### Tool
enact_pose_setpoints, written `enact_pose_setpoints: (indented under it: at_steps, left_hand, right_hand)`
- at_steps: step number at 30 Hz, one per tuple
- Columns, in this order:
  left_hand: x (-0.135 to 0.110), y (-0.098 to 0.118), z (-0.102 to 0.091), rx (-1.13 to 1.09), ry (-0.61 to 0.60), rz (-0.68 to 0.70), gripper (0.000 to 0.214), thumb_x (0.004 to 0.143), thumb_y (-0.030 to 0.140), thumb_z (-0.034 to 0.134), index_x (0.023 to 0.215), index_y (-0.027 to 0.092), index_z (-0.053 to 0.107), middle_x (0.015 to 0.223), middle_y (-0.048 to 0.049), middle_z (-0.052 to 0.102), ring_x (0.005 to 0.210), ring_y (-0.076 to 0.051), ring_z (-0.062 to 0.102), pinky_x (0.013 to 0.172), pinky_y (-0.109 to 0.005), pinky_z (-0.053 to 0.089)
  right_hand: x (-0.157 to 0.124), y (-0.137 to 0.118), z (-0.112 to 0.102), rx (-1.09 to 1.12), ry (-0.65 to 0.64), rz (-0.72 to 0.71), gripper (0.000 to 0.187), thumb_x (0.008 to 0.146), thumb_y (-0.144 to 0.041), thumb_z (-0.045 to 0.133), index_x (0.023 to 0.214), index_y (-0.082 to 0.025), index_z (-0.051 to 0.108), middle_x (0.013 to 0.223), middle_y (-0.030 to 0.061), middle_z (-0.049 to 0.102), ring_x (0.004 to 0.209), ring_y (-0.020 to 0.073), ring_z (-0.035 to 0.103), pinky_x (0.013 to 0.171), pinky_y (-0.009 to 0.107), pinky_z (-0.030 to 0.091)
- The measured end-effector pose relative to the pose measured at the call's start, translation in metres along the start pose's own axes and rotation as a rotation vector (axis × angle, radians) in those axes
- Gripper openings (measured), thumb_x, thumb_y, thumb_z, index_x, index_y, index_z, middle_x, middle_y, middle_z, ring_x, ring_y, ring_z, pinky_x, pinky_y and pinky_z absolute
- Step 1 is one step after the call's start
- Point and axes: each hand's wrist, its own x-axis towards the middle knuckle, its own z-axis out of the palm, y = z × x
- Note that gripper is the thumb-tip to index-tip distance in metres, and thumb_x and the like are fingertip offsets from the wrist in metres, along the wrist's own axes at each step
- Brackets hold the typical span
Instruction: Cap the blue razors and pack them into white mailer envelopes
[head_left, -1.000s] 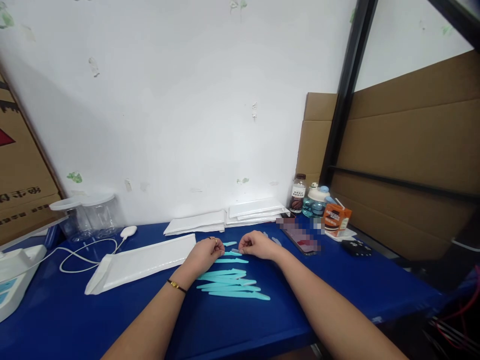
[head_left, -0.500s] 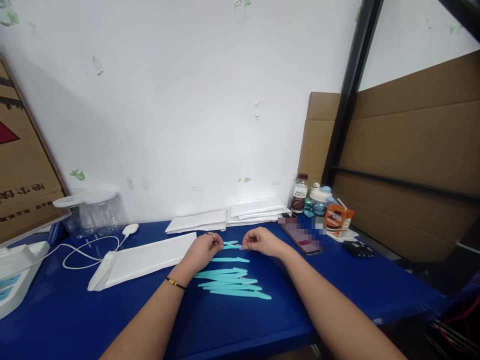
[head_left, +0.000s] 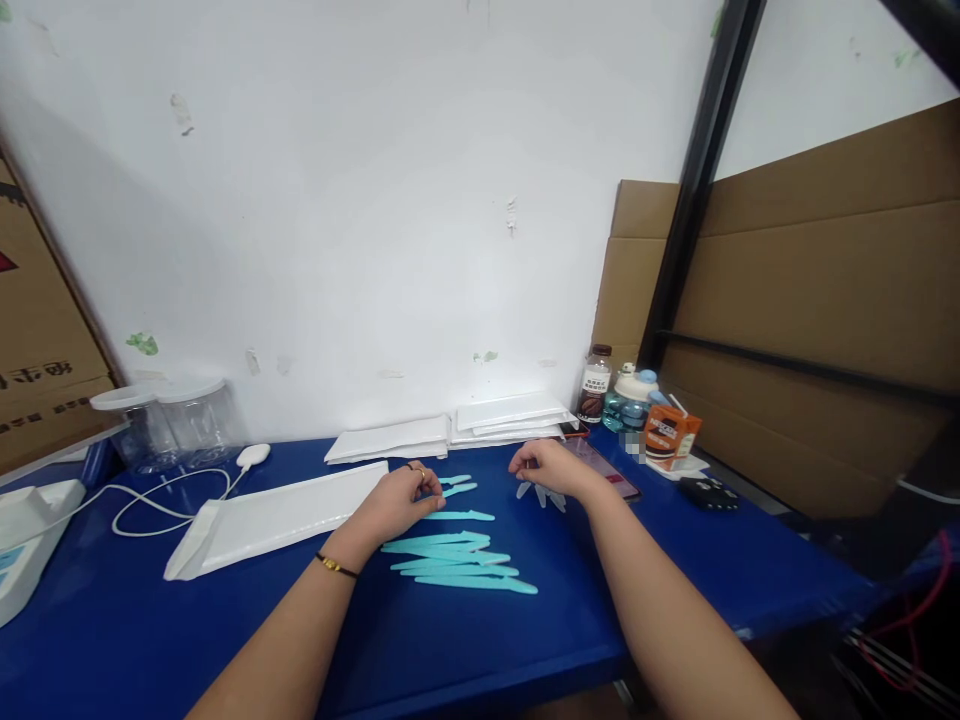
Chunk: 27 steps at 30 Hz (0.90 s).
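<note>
My left hand (head_left: pixel 409 495) is closed in a pinch at the handle end of a turquoise eyebrow razor (head_left: pixel 459 489). A second razor blade end shows just behind it. Over to the right, my right hand (head_left: pixel 551 466) has its fingers curled above several small clear blade caps (head_left: pixel 541 495). One cap is right under its fingertips; whether they still grip it, I cannot make out. A single razor (head_left: pixel 472 516) lies just in front of my left hand, its handle partly hidden. Nearer to me, several more turquoise razors (head_left: pixel 457 560) lie in an overlapping row.
A white padded pouch (head_left: pixel 285 520) lies left of my left hand. White packets (head_left: pixel 390 440) are stacked by the wall. At right stand a bottle (head_left: pixel 595 385), a water jug (head_left: pixel 628 405) and an orange drink carton (head_left: pixel 671 437), near a phone (head_left: pixel 611 470). A white cable (head_left: pixel 154 515) curls at left.
My right hand has moved right, away from my left hand, to the clear caps, which now show under it. The blade ends by my left hand are now uncovered.
</note>
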Motion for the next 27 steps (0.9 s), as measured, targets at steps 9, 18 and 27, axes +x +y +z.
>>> enact_pose_setpoints:
  at_steps: [9,18,27]
  left_hand:
    - [-0.001,-0.004,0.007,-0.024,-0.170,-0.020,0.016,0.072,0.034,0.053,0.073,0.020,0.061,0.074,0.0002,0.057,0.064,-0.013,0.050,0.057,-0.022,0.035]
    - [0.002,0.001,0.002,-0.131,-0.068,-0.099,0.025,0.075,0.037,0.048,0.087,0.018,0.059,0.068,0.0009,0.056,0.062,-0.013,0.050,0.055,-0.022,0.034]
    - [0.002,0.004,-0.003,-0.227,-0.007,-0.083,0.025,0.076,0.038,0.047,0.083,0.017,0.059,0.064,0.0024,0.051,0.059,-0.012,0.044,0.055,-0.022,0.032]
  right_hand:
    - [0.002,0.008,0.012,-0.128,-0.171,0.008,0.008,0.065,-0.013,0.061,0.070,-0.017,0.065,0.065,0.0006,0.063,0.054,0.0107,0.055,0.051,0.019,0.040]
    - [0.005,-0.007,0.022,0.066,-0.027,-0.016,0.012,0.066,-0.011,0.055,0.074,-0.017,0.059,0.065,-0.0005,0.061,0.056,0.0104,0.056,0.051,0.019,0.040]
    - [0.007,-0.023,0.020,0.727,0.114,0.008,0.021,0.069,-0.029,0.064,0.078,-0.017,0.049,0.070,0.0037,0.067,0.068,0.0155,0.064,0.059,0.024,0.047]
